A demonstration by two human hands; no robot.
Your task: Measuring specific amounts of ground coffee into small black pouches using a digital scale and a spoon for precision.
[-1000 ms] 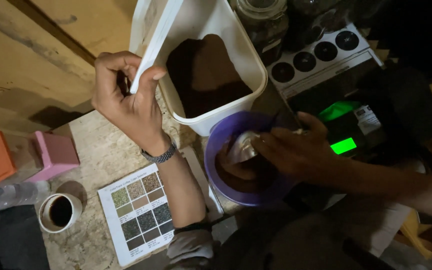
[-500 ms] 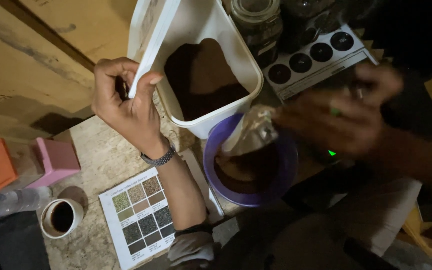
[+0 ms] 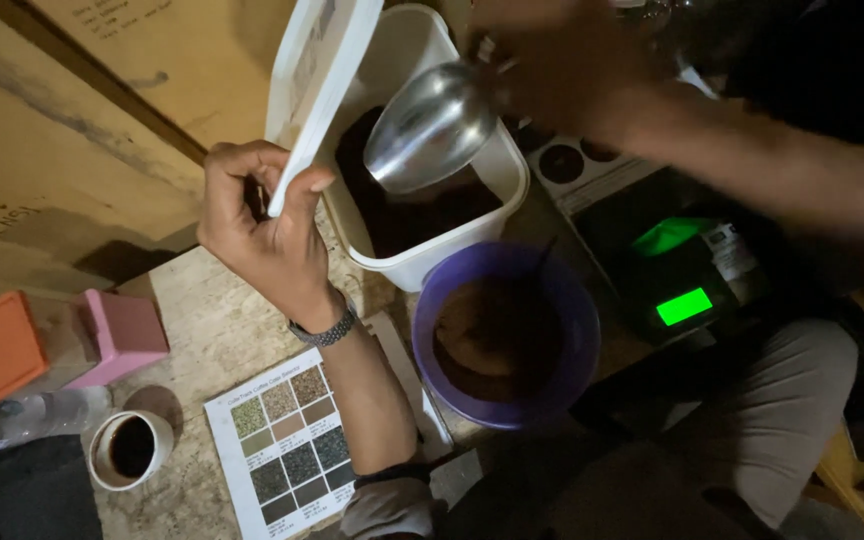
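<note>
Left hand (image 3: pixel 257 225) up, fingers curled, thumb pinching; right hand (image 3: pixel 562 70) blurred, reaching in from the right, forearm stretched across.

Dim warm light, right hand (image 3: pixel 562 70) motion-blurred, green scale display (image 3: pixel 684 306) glowing, dark shadowed right side

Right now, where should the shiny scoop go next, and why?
Probably down into the brown powder in the white tub. The right hand holds the metal scoop just above it, tipped mouth-down and looking empty, while the left hand holds the lid up out of the way. The purple bowl beside the tub holds only some powder.
</note>
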